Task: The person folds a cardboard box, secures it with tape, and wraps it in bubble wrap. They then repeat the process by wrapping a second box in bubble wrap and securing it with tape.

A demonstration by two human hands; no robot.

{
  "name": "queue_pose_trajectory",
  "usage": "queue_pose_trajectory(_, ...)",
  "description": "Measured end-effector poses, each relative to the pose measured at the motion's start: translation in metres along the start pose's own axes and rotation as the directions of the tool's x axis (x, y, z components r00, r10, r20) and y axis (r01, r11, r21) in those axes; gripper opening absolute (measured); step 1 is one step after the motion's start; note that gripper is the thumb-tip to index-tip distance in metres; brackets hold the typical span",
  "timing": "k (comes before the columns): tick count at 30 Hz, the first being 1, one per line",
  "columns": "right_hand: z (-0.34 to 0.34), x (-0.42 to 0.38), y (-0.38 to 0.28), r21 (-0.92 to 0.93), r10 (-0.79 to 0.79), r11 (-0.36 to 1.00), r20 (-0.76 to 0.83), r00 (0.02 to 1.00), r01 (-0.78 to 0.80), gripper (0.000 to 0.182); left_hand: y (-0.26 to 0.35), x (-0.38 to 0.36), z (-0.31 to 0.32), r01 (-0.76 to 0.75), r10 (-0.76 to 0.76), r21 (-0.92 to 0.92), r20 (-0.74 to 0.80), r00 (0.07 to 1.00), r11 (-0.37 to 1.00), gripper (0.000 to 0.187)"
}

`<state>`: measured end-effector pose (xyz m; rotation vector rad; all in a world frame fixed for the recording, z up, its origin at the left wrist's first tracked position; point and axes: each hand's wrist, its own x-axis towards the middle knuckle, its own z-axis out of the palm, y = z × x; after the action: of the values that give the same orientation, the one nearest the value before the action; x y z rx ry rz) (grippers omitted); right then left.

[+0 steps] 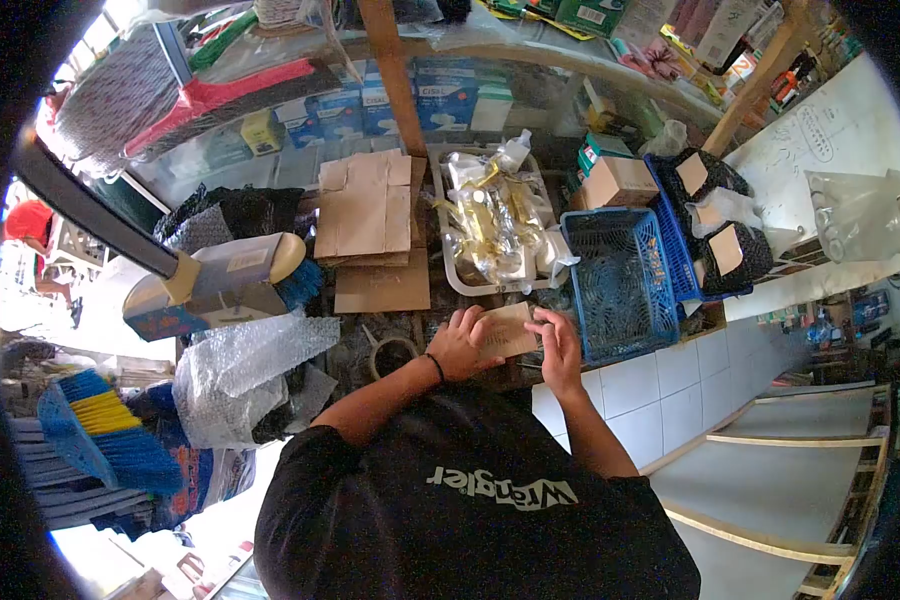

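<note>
Near the middle of the view, a small brown piece of cardboard with faint handwriting lies between my two hands. My left hand is closed on its left side, knuckles up, with a dark band on the wrist. Bent fingers of my right hand meet the cardboard's right edge; anything else inside them is hidden. Just beyond my hands stands a white tray full of clear plastic packets with gold-coloured parts. A roll of tape lies left of my left hand.
Flattened cardboard is stacked left of the tray. A blue basket stands to the right, beside black-wrapped bundles. Bubble wrap, a boxed brush and a blue-yellow broom head crowd the left. Another person is far left.
</note>
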<state>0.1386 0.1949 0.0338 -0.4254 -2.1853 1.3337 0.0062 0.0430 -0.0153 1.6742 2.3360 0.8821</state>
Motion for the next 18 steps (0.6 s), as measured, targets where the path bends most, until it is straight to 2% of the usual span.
queue_pose_trajectory(1, -0.001, 0.002, 0.003, -0.049, -0.062, 0.997, -0.02, 0.998, 0.061, 0.026, -0.001, 0.002, 0.0, 0.001, -0.001, -0.016, -0.005, 1.0, 1.0, 0.077)
queue_pose_trajectory(4, -0.002, 0.0, 0.005, -0.155, -0.034, 0.987, 0.067, 0.997, 0.044, 0.027, 0.003, 0.001, -0.008, 0.014, -0.012, -0.05, 0.043, 0.999, 0.999, 0.081)
queue_pose_trajectory(7, -0.004, -0.01, 0.0, 0.074, 0.102, 0.992, 0.06, 0.993, -0.106, 0.028, 0.005, 0.002, -0.016, -0.008, 0.01, -0.032, 0.083, 0.997, 0.999, 0.081)
queue_pose_trajectory(9, -0.009, -0.013, -0.004, 0.172, 0.212, 0.965, -0.055, 0.976, -0.2, 0.028, 0.004, 0.003, -0.018, 0.027, -0.021, -0.058, 0.111, 0.994, 0.998, 0.08)
queue_pose_trajectory(11, -0.012, -0.014, -0.005, 0.308, 0.342, 0.911, -0.197, 0.919, -0.273, 0.029, 0.004, 0.005, -0.018, 0.067, -0.056, -0.088, 0.118, 0.991, 0.994, 0.079)
queue_pose_trajectory(13, -0.014, -0.02, -0.002, 0.282, 0.331, 0.924, -0.249, 0.91, -0.259, 0.033, 0.004, 0.005, -0.018, 0.115, -0.103, -0.123, 0.105, 0.989, 0.986, 0.079)
queue_pose_trajectory(15, -0.009, -0.03, 0.001, 0.221, 0.28, 0.95, -0.298, 0.912, -0.219, 0.038, 0.001, 0.004, -0.018, 0.133, -0.117, -0.247, 0.08, 0.99, 0.96, 0.078)
queue_pose_trajectory(16, -0.009, -0.035, -0.004, 0.284, 0.332, 0.924, -0.262, 0.906, -0.257, 0.05, 0.0, 0.005, -0.019, 0.142, -0.127, -0.306, 0.068, 0.99, 0.941, 0.078)
queue_pose_trajectory(18, 0.0, -0.036, -0.01, 0.275, 0.326, 0.93, -0.306, 0.895, -0.245, 0.055, 0.0, 0.005, -0.022, 0.153, -0.139, -0.403, 0.063, 0.988, 0.902, 0.077)
